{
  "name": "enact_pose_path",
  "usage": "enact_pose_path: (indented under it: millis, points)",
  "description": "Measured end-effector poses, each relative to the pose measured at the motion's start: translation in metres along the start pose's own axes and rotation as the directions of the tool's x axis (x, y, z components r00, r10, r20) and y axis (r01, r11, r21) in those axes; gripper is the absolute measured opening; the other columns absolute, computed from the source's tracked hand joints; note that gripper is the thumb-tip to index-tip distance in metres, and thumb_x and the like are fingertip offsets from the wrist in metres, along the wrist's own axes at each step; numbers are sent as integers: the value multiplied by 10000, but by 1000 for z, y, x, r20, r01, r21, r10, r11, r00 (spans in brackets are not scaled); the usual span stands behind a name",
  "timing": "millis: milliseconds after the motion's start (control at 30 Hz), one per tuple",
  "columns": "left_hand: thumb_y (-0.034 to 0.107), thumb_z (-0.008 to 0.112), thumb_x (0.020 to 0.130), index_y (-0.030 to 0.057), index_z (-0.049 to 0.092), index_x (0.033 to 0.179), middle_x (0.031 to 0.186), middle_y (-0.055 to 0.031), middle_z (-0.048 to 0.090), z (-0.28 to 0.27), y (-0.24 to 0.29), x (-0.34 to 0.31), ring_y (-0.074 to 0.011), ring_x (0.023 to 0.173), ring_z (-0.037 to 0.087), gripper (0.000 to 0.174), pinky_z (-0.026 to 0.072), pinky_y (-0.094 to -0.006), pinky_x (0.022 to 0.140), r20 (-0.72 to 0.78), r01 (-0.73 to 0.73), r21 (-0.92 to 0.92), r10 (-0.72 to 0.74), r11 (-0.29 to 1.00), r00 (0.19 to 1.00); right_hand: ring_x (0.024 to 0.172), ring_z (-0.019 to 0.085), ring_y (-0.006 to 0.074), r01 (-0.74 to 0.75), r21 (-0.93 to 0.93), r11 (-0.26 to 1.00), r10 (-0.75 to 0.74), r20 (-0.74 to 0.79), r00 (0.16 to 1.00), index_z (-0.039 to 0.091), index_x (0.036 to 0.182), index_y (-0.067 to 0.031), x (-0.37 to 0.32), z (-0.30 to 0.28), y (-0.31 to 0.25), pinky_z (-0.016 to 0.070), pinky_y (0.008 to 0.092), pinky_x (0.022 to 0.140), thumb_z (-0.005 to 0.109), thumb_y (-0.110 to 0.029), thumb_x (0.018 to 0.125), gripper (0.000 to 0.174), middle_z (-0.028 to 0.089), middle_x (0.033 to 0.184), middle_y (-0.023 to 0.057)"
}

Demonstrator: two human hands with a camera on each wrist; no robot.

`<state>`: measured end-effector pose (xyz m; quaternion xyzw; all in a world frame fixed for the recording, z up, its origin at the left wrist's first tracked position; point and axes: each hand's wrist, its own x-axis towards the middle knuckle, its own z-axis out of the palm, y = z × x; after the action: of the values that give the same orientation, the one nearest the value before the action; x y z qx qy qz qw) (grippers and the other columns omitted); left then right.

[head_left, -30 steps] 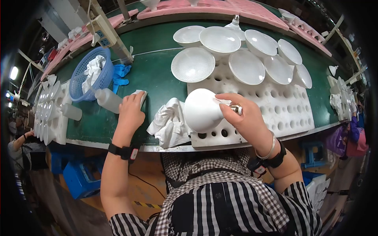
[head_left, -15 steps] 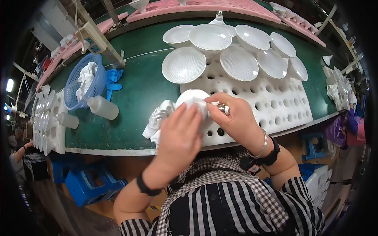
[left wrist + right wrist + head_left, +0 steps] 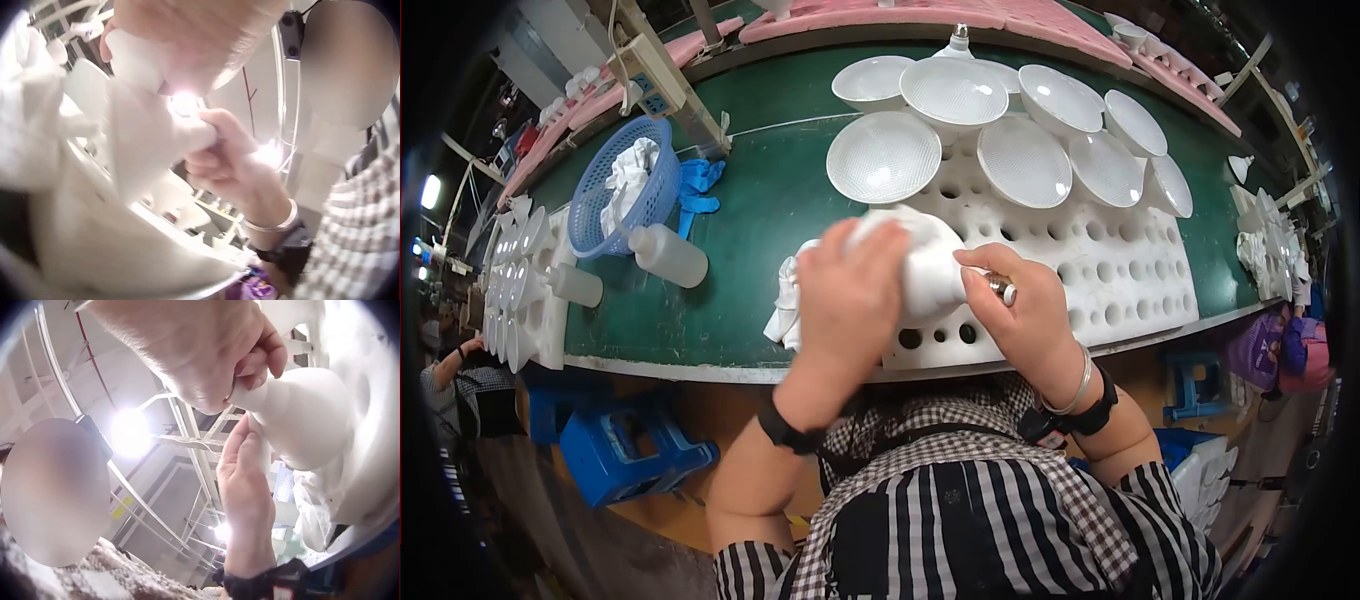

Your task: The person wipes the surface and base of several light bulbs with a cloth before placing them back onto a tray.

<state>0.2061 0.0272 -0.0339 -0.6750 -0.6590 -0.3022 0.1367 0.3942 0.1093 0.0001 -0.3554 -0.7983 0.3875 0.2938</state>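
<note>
My right hand (image 3: 1028, 308) pinches a white reflector light bulb (image 3: 932, 272) by its neck, beside the metal screw base. The bulb is tilted, its wide end toward my left hand (image 3: 845, 300). That hand, blurred, holds a white cloth (image 3: 134, 59) against the bulb, its fingers over the wide end. From the right wrist view, the bulb's rounded white body (image 3: 309, 415) shows beyond my right fingers, with the left hand (image 3: 247, 494) beneath. Behind my left hand, a crumpled white cloth (image 3: 786, 308) lies partly hidden on the green table (image 3: 760, 190).
A white foam board (image 3: 1090, 285) with rows of holes holds several upturned bulbs (image 3: 1025, 165). To the left are a blue basket (image 3: 662, 190) with white cloth, blue crumpled material (image 3: 698, 185), and two white bottles (image 3: 670, 256). A socket post (image 3: 662, 90) rises behind. Blue stools (image 3: 625, 455) stand below.
My left hand has come from beside the bottle, with the cloth, over to the bulb and moved along its wide end. The right hand keeps its hold while the bulb tilts.
</note>
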Motion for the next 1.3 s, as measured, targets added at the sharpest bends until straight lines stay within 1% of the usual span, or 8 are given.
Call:
enact_pose_path:
  millis: [133, 267, 533, 800, 1067, 1167, 1233, 1300]
  points:
    - [68, 617, 798, 66, 670, 1225, 1265, -93, 673, -8, -15, -1, -377, 1110, 582, 430, 449, -474, 917, -71, 132, -103, -140, 986, 988, 585, 668, 291, 96, -17, 995, -96, -39, 995, 704, 1006, -34, -1, 1, 3, 514, 358, 573, 658, -215, 895, 218, 674, 680, 165]
    - [66, 648, 785, 83, 670, 1195, 1251, -57, 676, -9, 26, -4, -361, 1128, 587, 412, 441, -475, 905, 28, -94, -73, 96, 993, 995, 579, 666, 275, 8, -6, 1000, -8, 0, 1000, 707, 1013, -32, 0, -1, 7, 507, 357, 569, 654, -214, 898, 221, 679, 683, 157]
    - [70, 669, 835, 91, 665, 1251, 1301, -83, 640, -8, 6, -12, -333, 1153, 558, 417, 432, -442, 938, -91, 159, -175, -177, 972, 980, 556, 643, 253, 48, 23, 999, -47, -58, 997, 706, 1006, -30, 0, -2, 15, 494, 340, 552, 681, -209, 882, 219, 669, 671, 128]
    - [50, 703, 806, 90, 668, 1266, 1322, -77, 641, -1, 18, 1, -371, 1173, 548, 463, 435, -459, 965, -3, 19, -106, -19, 994, 1000, 675, 637, 256, 576, -374, 727, -476, 330, 815, 656, 1148, -97, 14, -35, 11, 503, 365, 603, 815, -242, 788, 419, 655, 808, 77]
    - [49, 717, 748, 77, 671, 1245, 1347, -73, 607, 13, 22, -66, -357, 1187, 536, 500, 441, -450, 927, 140, -38, -119, 55, 992, 989, 590, 653, 196, 411, -262, 873, -413, 48, 909, 662, 1087, -22, 25, -30, 29, 507, 319, 575, 801, -254, 852, 359, 668, 709, 85]
    - [46, 698, 792, 71, 671, 1245, 1345, -90, 608, -11, 21, -54, -377, 1177, 551, 455, 456, -451, 915, -96, 43, -163, -59, 986, 994, 588, 629, 119, 2, 127, 992, -1, -8, 1000, 645, 1022, -9, 20, -26, 25, 492, 296, 547, 778, -238, 886, 297, 656, 691, 47]
    - [69, 682, 848, 66, 675, 1238, 1301, -99, 636, -22, 22, -35, -378, 1149, 562, 390, 468, -452, 916, -216, 106, -313, -179, 944, 960, 592, 599, 74, -306, 452, 838, 260, 161, 952, 609, 925, -2, 17, -31, 16, 480, 268, 530, 751, -231, 913, 270, 642, 684, 23]
    - [77, 684, 851, 64, 682, 1223, 1275, -97, 651, -17, 19, -23, -367, 1134, 569, 373, 473, -452, 918, -90, 90, -258, -117, 962, 989, 588, 600, 82, -354, 345, 869, 302, 197, 933, 588, 889, -4, 10, -24, 1, 483, 263, 535, 747, -232, 913, 279, 631, 666, 37]
